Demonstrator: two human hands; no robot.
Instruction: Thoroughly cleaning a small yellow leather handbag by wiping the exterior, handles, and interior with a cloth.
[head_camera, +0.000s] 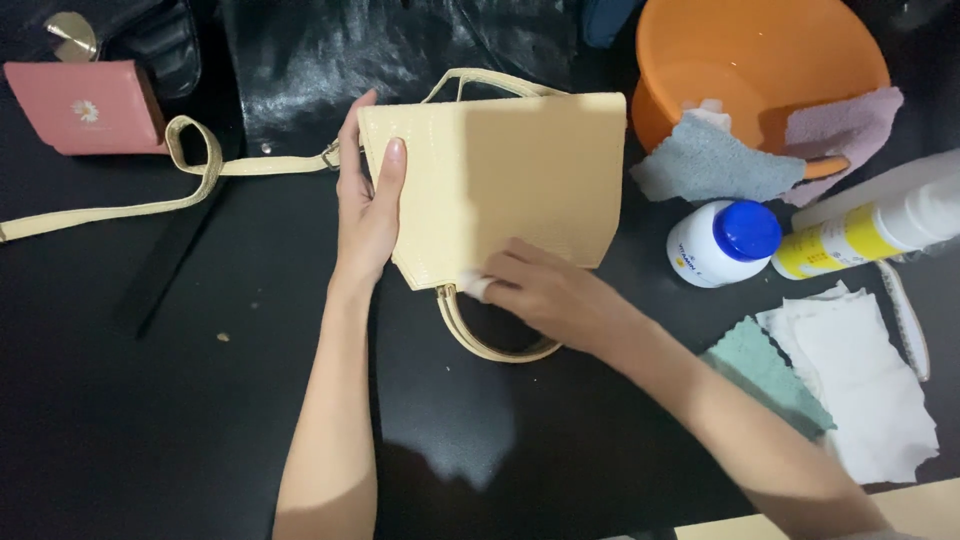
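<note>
Counting stuff first: one cream handbag (510, 175), one orange plastic basin (760, 55), two bottles, and a bunch of cloths. The bottles are a squat white bottle with a blue cap (722, 243) and a longer white and yellow bottle (880, 228) lying on its side. Cloth-wise I see four: a grey cloth (710, 165) and a pale pink cloth (845, 125) draped over the basin rim, a mint green cloth (765, 370), and a white cloth (865, 375) on the black table (150, 420). There's also one pink wallet (85, 105) off in the far corner.

The handbag is a trapezoid, textured like croc print, lying flat mid-table with two looped handles and a long strap (190, 165) trailing away from it.

Left hand (368, 200) is clamped on the bag's left edge, thumb on top. Right hand (540, 290) presses a small white wipe (476, 287) against the bag's bottom edge, fingers pinched around it.
</note>
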